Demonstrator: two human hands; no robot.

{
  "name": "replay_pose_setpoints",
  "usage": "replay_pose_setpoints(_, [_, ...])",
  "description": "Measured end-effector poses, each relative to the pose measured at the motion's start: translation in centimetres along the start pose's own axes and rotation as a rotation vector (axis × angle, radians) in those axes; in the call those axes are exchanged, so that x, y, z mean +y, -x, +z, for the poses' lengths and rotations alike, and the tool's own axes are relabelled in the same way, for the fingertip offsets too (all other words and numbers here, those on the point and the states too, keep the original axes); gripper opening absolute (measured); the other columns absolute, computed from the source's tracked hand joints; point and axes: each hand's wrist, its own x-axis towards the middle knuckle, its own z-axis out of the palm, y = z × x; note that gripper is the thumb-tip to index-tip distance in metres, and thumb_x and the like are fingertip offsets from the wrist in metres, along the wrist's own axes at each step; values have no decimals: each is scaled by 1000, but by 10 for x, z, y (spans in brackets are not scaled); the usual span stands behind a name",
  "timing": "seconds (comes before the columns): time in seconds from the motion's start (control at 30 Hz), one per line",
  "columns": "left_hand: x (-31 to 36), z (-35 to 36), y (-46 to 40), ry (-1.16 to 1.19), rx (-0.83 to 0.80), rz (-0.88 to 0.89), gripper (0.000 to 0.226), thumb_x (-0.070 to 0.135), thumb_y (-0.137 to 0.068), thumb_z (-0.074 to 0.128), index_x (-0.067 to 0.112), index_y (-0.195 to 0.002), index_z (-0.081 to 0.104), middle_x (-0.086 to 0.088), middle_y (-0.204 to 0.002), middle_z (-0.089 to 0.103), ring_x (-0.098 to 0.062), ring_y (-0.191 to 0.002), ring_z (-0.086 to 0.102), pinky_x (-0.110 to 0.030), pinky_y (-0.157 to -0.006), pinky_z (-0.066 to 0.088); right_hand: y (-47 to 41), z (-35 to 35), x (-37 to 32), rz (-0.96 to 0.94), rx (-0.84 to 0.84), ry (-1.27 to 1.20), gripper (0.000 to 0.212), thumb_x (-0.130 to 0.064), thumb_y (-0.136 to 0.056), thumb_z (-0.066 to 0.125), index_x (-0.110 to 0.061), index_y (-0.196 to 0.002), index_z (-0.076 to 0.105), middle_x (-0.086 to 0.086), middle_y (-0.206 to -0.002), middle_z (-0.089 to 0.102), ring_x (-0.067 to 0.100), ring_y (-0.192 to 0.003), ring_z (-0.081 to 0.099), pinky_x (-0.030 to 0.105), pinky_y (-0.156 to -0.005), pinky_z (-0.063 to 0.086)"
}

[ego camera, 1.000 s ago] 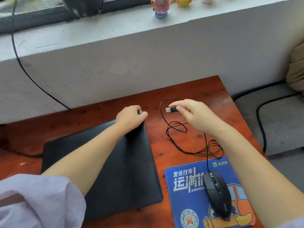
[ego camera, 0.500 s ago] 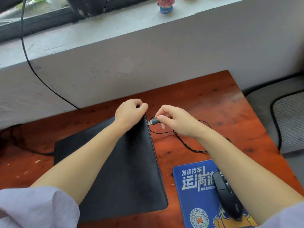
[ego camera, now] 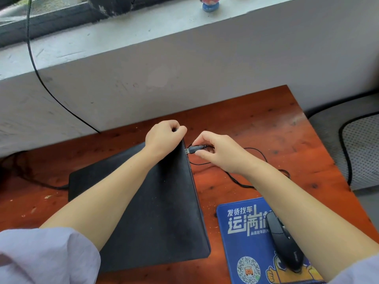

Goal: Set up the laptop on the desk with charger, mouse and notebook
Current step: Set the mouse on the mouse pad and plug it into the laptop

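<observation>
On the counter: closed laptop (ego camera: 155,201) lies flat on red-brown wood, its right edge facing the mouse gear.
Left hand (ego camera: 164,136): grip curled shut on the laptop's far right corner, bracing it.
Right hand (ego camera: 221,152): grip pinched on the USB plug (ego camera: 194,149), thumb and fingers together around its black shell.
Plug position: metal tip at the laptop's right edge, just touching or about to; we cannot tell whether it has entered a port.
Cable (ego camera: 242,181): runs loose from the plug across the counter, passing under our right forearm toward the mouse (ego camera: 285,240).
Mouse: rests on the blue mat (ego camera: 242,242), near the right front corner of the counter.
Step, as we judge it: seating the mouse plug in the side port.
Doing it well: we should keep the plug level and square to the edge, push straight in, and let the left hand hold the corner so the laptop does not slide. If it balks, flip the plug; do not force it.
Slack: plenty of cable, so no tug on the mouse.
Containers: none in view; nothing held in anything.
Charger, notebook: we cannot pick out either.
</observation>
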Motion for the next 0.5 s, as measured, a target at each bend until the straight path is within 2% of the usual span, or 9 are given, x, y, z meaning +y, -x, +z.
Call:
replay_pose_setpoints(0.17, [1, 0, 1, 6, -1, 1, 26, 30, -80, 47, 12, -62, 54, 1, -52, 44, -20, -60, 45, -27, -52, 31, -4, 0, -2, -68, 37, 153, 16, -26, -88, 58, -23, -104, 62, 2, -96, 67, 19, -87, 57, 41, -82, 49])
replay_pose_setpoints(0.27, [0, 1, 0, 14, 3, 3, 27, 29, -79, 47, 8, -64, 55, 1, -54, 45, -21, -60, 45, -29, -53, 32, -6, 4, -2, -72, 21, 146, 17, -27, -88, 59, -23, -105, 61, 3, -97, 67, 20, -91, 58, 42, -84, 49])
replay_pose_setpoints(0.37, [-1, 3, 1, 16, -3, 0, 25, 29, -79, 47, 13, -59, 50, 0, -52, 43, -21, -59, 44, -28, -52, 31, -3, 7, 0, -61, 36, 140, 17, -28, -88, 59, -25, -104, 61, 4, -95, 66, 21, -88, 58, 43, -82, 49])
replay_pose_setpoints(0.5, [-3, 9, 2, -4, -30, -13, 26, 30, -79, 48, 10, -64, 56, 0, -55, 48, -23, -62, 48, -28, -53, 32, -4, 10, 7, -43, 11, 207, 19, -31, -86, 60, -28, -105, 61, 0, -93, 65, 17, -87, 55, 40, -83, 48])
